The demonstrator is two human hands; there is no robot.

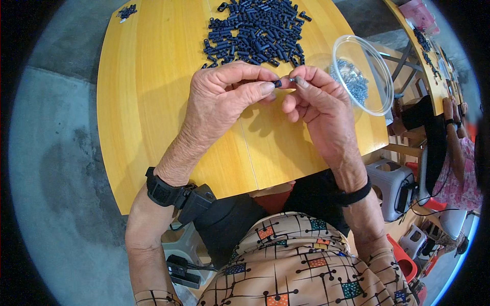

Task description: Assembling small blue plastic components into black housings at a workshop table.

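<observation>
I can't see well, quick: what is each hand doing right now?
Left hand: closed, pinching a small black tube piece.
Right hand: closed, pinching a small silvery metal part against that piece.

packages: pink plastic bag [419, 14] lying at the far end of the neighbouring desk [443, 94], top right.
labels, signs: none visible.
screens: none visible.

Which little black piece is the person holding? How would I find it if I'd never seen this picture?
Start at the yellow wooden table and find the two hands meeting above its middle. Between the left hand and the right hand sits one small black tube, pinched at the fingertips. Unlike the big heap of black tubes lying loose behind, it is alone and lifted off the table.
</observation>
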